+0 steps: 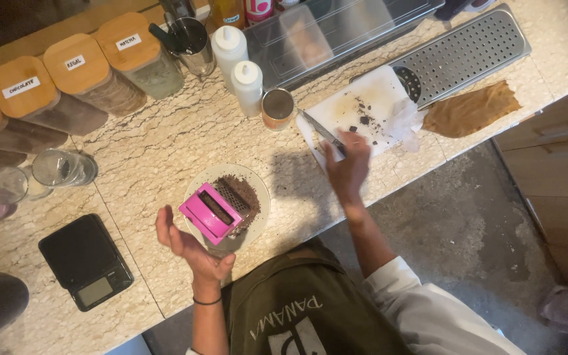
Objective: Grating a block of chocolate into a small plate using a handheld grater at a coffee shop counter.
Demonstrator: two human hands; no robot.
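Note:
My left hand (pixel 190 248) is held open, palm up, at the counter's near edge, just below a pink box grater (pixel 213 212). The grater lies on a white plate (pixel 258 185) beside a heap of grated chocolate (pixel 242 190). I cannot tell whether the hand touches the grater. My right hand (pixel 348 164) reaches over a white cutting board (pixel 363 105) and closes on the handle of a knife (pixel 317 128), whose blade points up and left. Dark chocolate crumbs (pixel 365 120) are scattered on the board.
A black kitchen scale (pixel 85 260) sits at the left. Wooden-lidded jars (pixel 80 82), two white squeeze bottles (pixel 239 66), a small tin (pixel 277 108) and glasses (pixel 64 169) line the back. A perforated metal tray (pixel 468 52), crumpled plastic wrap (pixel 405 121) and a brown cloth (pixel 471 108) lie at the right.

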